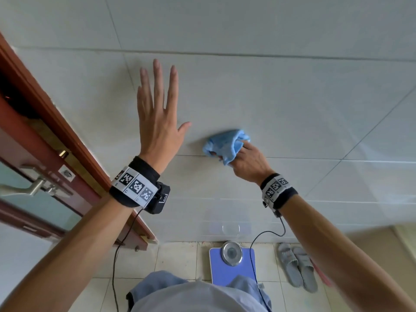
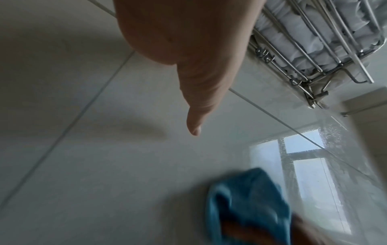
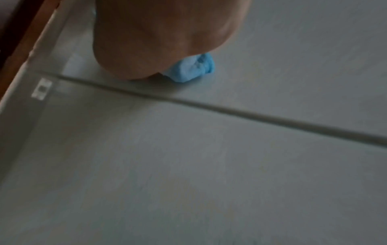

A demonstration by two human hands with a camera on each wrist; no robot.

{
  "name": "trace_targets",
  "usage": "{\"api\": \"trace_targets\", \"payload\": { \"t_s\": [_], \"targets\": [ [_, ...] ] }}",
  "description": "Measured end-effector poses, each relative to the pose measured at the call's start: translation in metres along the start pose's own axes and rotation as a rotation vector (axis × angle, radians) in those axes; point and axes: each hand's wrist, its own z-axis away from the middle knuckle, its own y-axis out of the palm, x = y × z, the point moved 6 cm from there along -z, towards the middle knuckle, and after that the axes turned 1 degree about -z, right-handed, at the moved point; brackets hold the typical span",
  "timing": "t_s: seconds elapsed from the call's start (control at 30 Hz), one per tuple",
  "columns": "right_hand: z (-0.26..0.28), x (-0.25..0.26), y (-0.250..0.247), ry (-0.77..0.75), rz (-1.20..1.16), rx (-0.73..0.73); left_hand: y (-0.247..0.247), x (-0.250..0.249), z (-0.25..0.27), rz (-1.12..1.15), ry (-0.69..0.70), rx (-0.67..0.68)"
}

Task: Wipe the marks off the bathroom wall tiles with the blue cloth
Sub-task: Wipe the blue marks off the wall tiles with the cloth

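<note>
The right hand (image 1: pixel 248 163) is gripping the bunched blue cloth (image 1: pixel 225 144) against the pale glossy wall tiles (image 1: pixel 292 104). At its ten o'clock, the left hand (image 1: pixel 157 122) is lying flat on them, fingers spread.

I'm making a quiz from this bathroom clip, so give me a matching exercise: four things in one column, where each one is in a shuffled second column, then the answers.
Things:
1. blue cloth
2. left hand
3. bathroom scale
4. grey slippers

Places or states:
A. fingers spread, flat at the wall tiles
B. on the floor, right of the scale
C. bunched in the right hand
D. on the floor by the wall, below the cloth

Pairs: 1-C, 2-A, 3-D, 4-B
</note>
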Motion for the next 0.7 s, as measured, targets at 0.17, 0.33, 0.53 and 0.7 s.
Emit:
{"api": "trace_targets", "payload": {
  "t_s": [0.17,0.33,0.53,0.7],
  "targets": [
    [-0.016,-0.078,-0.105,0.389,0.019,-0.344,-0.003,-0.041,-0.015,0.002,0.030,-0.032],
    [-0.012,-0.118,-0.149,0.506,0.040,-0.574,-0.006,-0.084,-0.034,-0.008,0.068,-0.048],
    [0.048,-0.100,-0.068,0.377,-0.025,-0.368,-0.007,-0.124,-0.048,-0.043,0.105,-0.044],
    [0.094,-0.109,-0.042,0.252,-0.045,-0.101,-0.004,-0.163,-0.053,-0.084,0.128,-0.023]
  ]
}}
